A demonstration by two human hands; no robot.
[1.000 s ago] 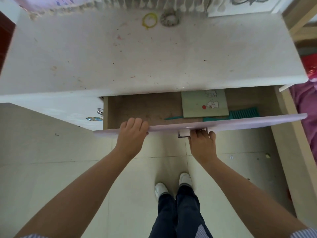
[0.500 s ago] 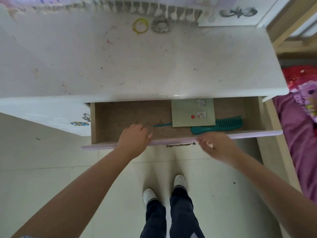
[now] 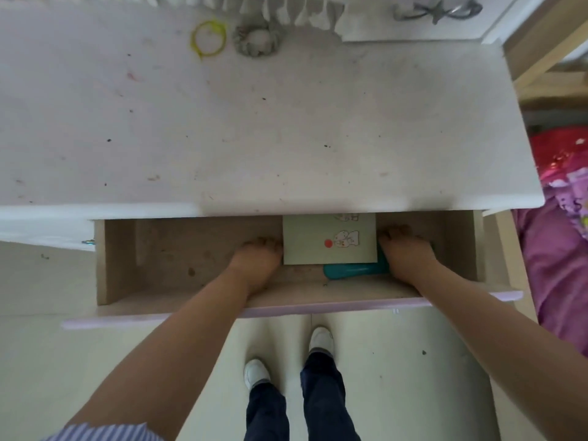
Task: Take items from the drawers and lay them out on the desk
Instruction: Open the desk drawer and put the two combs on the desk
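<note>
The drawer (image 3: 101, 259) under the white desk top (image 3: 286, 122) stands pulled out. Inside lies a pale green card (image 3: 329, 246) with cartoon stickers and a red dot, its far edge hidden under the desk top. A teal comb (image 3: 350, 270) lies just in front of the card. My left hand (image 3: 257, 259) is inside the drawer, with its fingers against the card's left edge. My right hand (image 3: 405, 253) rests on the comb's right end and hides the teeth. Both hands have their fingers bent down, and I cannot see whether they grip anything.
A yellow ring (image 3: 208, 38) and a grey scrunchie (image 3: 256, 38) lie at the back of the desk. The drawer's lilac front (image 3: 159, 318) juts toward my legs. A bed with a pink cover (image 3: 560, 265) stands close on the right. My feet are on the tiled floor.
The drawer has come further out. Both hands have left its front edge and reached inside, the left to the card's left edge, the right onto the comb.
</note>
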